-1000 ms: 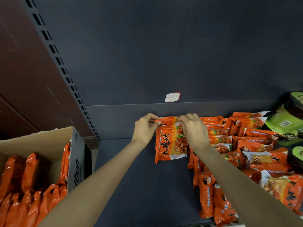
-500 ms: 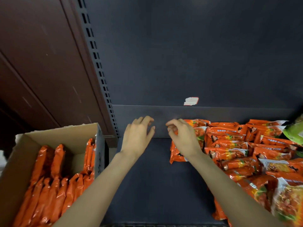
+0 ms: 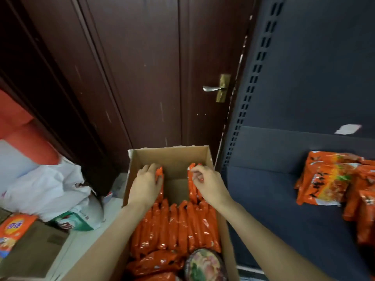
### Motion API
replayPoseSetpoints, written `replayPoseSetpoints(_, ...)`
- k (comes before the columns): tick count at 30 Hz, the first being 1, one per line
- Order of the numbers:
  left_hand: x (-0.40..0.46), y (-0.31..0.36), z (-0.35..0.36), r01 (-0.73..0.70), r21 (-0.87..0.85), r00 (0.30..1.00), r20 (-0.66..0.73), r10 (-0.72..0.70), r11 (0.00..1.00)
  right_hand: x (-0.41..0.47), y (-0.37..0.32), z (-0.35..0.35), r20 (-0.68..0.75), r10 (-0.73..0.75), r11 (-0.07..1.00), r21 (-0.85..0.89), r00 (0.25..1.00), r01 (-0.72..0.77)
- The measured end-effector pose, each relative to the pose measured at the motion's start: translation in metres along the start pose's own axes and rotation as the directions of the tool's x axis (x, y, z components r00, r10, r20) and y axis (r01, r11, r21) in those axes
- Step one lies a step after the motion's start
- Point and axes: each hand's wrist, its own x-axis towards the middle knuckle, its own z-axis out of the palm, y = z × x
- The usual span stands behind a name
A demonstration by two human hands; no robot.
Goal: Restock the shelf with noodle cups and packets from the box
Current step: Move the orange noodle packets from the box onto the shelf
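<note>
Dark red-brown wood is filling most of the view: a door (image 3: 162,67) with a metal handle (image 3: 213,88) is standing behind the scene, and a dark blue shelf (image 3: 284,199) with a slotted upright is sitting to its right. A brown cardboard box (image 3: 172,157) is standing open on the floor just left of the shelf, and orange noodle packets (image 3: 176,226) are standing on edge in a packed row across its near half, while the far half is showing bare cardboard between two short stacks. More orange packets, the shelved packets (image 3: 324,179), are lying in a loose pile at the right end of the shelf, well apart from the box. A round noodle cup (image 3: 205,266) is lying at the near edge of the box, on top of some packets. The left hand (image 3: 147,183) is resting inside the box with its fingers curling over the top of the left stack of packets. The right hand (image 3: 207,183) is pinching the top edge of a packet in the right stack. White plastic bags (image 3: 48,187) are lying on the floor to the left.
</note>
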Motion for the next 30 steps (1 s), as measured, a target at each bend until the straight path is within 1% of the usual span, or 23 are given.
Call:
replayPoseSetpoints(2, 0.002, -0.027, -0.01, -0.011, 0.052, 1.0, 0.029, 0.009, 0.999, 0.008, -0.008, 0.032, 0.041, 0.059, 0.998, 0.023, 0.997, -0.06)
replayPoseSetpoints(4, 0.005, -0.049, -0.021, -0.024, 0.128, 1.0, 0.003, 0.024, 0.992, 0.015, -0.011, 0.061, 0.09, 0.109, 0.993, 0.025, 0.99, -0.112)
replayPoseSetpoints(6, 0.006, -0.069, -0.03, -0.017, 0.147, 1.0, 0.0, 0.017, 0.989, 0.022, -0.014, 0.086, 0.133, 0.155, 0.988, -0.009, 0.979, -0.155)
replayPoseSetpoints(7, 0.007, -0.079, -0.032, -0.002, 0.119, 1.0, 0.02, 0.0, 0.993, 0.026, -0.015, 0.097, 0.151, 0.175, 0.985, -0.039, 0.973, -0.171)
replayPoseSetpoints(9, 0.009, -0.094, -0.037, 0.07, -0.017, 0.992, 0.104, -0.068, 0.997, 0.035, -0.019, 0.116, 0.187, 0.217, 0.975, -0.093, 0.958, -0.202)
replayPoseSetpoints(11, 0.009, -0.105, -0.041, 0.146, -0.164, 0.975, 0.194, -0.113, 0.976, 0.044, -0.023, 0.13, 0.209, 0.242, 0.969, -0.111, 0.948, -0.223)
replayPoseSetpoints(12, 0.009, -0.108, -0.042, 0.164, -0.205, 0.967, 0.226, -0.116, 0.965, 0.049, -0.023, 0.137, 0.219, 0.248, 0.967, -0.118, 0.944, -0.226)
replayPoseSetpoints(15, 0.009, -0.111, -0.041, 0.169, -0.257, 0.962, 0.254, -0.102, 0.952, 0.06, -0.022, 0.154, 0.239, 0.305, 0.946, -0.186, 0.922, -0.264)
replayPoseSetpoints(20, 0.009, -0.116, -0.036, 0.186, -0.298, 0.959, 0.261, -0.107, 0.936, 0.072, -0.019, 0.169, 0.168, 0.466, 0.869, -0.276, 0.869, -0.412)
replayPoseSetpoints(22, 0.009, -0.119, -0.035, 0.177, -0.312, 0.961, 0.259, -0.096, 0.933, 0.072, -0.016, 0.175, 0.168, 0.516, 0.841, -0.289, 0.84, -0.458)
replayPoseSetpoints(24, 0.011, -0.119, -0.034, 0.18, -0.303, 0.96, 0.262, -0.099, 0.936, 0.07, -0.012, 0.179, 0.158, 0.537, 0.83, -0.277, 0.829, -0.485)
replayPoseSetpoints(26, 0.013, -0.119, -0.034, 0.174, -0.306, 0.961, 0.262, -0.093, 0.936, 0.071, -0.013, 0.179, 0.149, 0.533, 0.83, -0.282, 0.833, -0.481)
replayPoseSetpoints(28, 0.016, -0.118, -0.034, 0.169, -0.314, 0.965, 0.247, -0.091, 0.934, 0.071, -0.018, 0.172, 0.142, 0.483, 0.86, -0.265, 0.864, -0.437)
replayPoseSetpoints(30, 0.018, -0.115, -0.034, 0.153, -0.298, 0.973, 0.212, -0.091, 0.942, 0.072, -0.024, 0.162, 0.11, 0.415, 0.901, -0.186, 0.903, -0.392)
